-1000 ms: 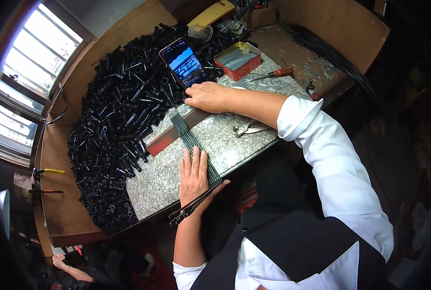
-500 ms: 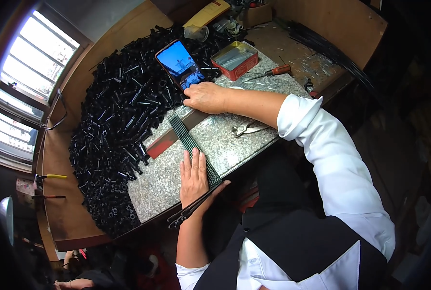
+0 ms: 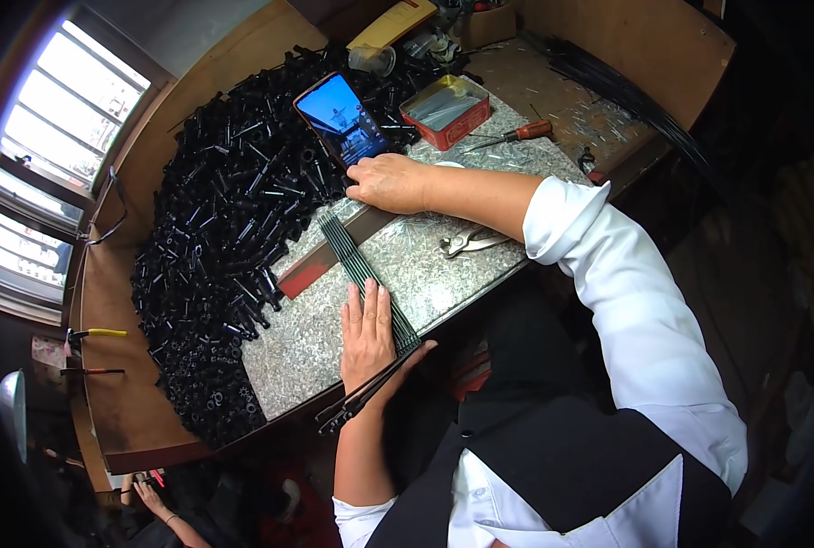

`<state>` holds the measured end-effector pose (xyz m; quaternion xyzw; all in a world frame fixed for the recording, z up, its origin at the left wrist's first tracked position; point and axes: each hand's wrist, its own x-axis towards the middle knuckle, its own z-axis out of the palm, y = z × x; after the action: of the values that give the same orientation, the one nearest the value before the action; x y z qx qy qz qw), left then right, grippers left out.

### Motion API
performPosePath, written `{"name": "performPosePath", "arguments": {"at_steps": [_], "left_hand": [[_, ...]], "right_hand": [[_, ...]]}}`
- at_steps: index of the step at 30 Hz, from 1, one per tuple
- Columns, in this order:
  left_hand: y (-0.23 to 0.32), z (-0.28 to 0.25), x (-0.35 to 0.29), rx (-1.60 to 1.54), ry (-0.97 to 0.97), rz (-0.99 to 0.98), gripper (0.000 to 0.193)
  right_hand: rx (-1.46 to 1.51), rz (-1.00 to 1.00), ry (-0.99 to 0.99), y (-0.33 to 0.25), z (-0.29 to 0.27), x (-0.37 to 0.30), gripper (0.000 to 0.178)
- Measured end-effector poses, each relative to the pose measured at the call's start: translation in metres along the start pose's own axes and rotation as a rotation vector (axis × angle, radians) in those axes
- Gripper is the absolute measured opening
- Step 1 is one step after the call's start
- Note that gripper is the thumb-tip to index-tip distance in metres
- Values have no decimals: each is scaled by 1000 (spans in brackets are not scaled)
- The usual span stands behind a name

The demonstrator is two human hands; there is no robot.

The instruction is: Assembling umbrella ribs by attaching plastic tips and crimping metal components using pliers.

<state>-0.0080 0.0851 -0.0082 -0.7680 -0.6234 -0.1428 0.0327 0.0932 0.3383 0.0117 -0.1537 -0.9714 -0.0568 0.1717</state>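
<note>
My left hand (image 3: 366, 342) lies flat with stretched fingers at the near edge of a speckled grey worktop (image 3: 293, 374). Between its fingers and thumb runs a row of thin dark metal rods (image 3: 363, 269), their jointed black ends folding back over my wrist. The rods' far ends cross a long bar (image 3: 306, 274), partly red. My right hand (image 3: 389, 183) is closed at the lower edge of a phone (image 3: 340, 119), fingers curled. Whether it holds anything is hidden. The phone stands tilted against the black parts, its screen lit blue.
A heap of small black tubular parts (image 3: 215, 228) fills the left and back. To the right are a red tin (image 3: 448, 114) of thin pieces, a screwdriver (image 3: 526, 131) and pincers (image 3: 471, 240). Long black rods (image 3: 617, 87) lie farther back. Another person's hand (image 3: 151, 498) shows at lower left.
The picture on the phone screen has changed slightly. My hands and the rods stay in place. At the lower left, the other person's arm and hand have moved.
</note>
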Motion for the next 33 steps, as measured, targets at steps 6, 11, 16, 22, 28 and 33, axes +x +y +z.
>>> {"name": "performPosePath", "arguments": {"at_steps": [6, 11, 16, 22, 28, 33], "left_hand": [[-1, -3, -1, 13, -8, -5, 100], [1, -3, -1, 23, -18, -16, 99], [0, -2, -1, 21, -10, -4, 100], [0, -2, -1, 20, -4, -2, 101], [-1, -1, 0, 8, 2, 2, 101], [-1, -1, -1, 20, 10, 4, 102]], "right_hand": [[-14, -42, 20, -1, 1, 4, 16], [-8, -48, 45, -1, 2, 4, 15], [18, -32, 63, -1, 3, 3, 15], [41, -32, 51, -2, 4, 4, 15], [31, -33, 51, -2, 4, 5, 15], [31, -41, 60, -4, 5, 7, 15]]}}
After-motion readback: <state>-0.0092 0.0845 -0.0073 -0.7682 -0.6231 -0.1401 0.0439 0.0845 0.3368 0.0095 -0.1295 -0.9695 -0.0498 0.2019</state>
